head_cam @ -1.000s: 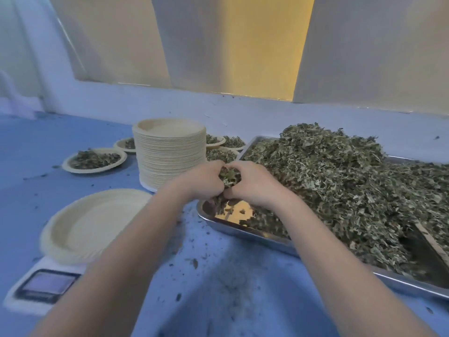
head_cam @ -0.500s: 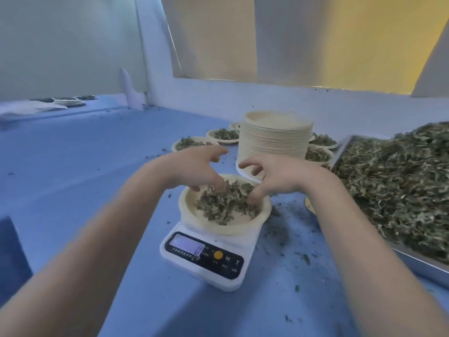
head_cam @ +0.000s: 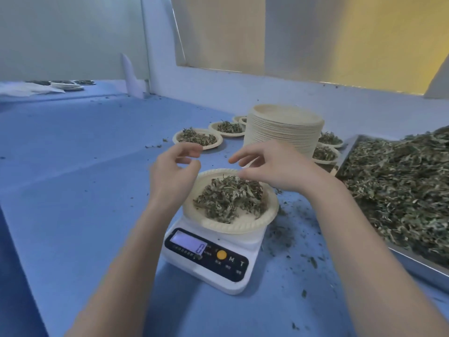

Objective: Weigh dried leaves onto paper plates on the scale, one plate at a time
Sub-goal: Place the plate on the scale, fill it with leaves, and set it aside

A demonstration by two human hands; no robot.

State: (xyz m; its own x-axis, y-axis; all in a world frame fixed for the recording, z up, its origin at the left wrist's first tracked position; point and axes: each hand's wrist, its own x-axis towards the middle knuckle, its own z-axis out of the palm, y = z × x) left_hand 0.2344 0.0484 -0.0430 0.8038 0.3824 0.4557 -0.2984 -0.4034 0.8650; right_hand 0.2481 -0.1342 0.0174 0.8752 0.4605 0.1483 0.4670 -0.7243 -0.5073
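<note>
My left hand [head_cam: 173, 176] covers the left rim of the paper plate [head_cam: 243, 226] on the scale [head_cam: 213, 261]. The scale display [head_cam: 188, 243] is too blurred to read. The right picture edge crops the metal tray [head_cam: 413, 263] of dried leaves [head_cam: 401, 186]. The plate stack [head_cam: 284, 130] hides plates behind it.

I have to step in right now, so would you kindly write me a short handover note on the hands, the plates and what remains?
Left hand: open, empty, above the near-left rim of the plate on the scale.
Right hand: open, empty, above its far rim.
Scale: on the blue table; its reading is too blurred to tell.
Done: leaves are heaped on that plate; filled plates sit behind it.
Left: check the weight, adjust from the tray, set the plate aside, take a fresh one from the stack.
</note>
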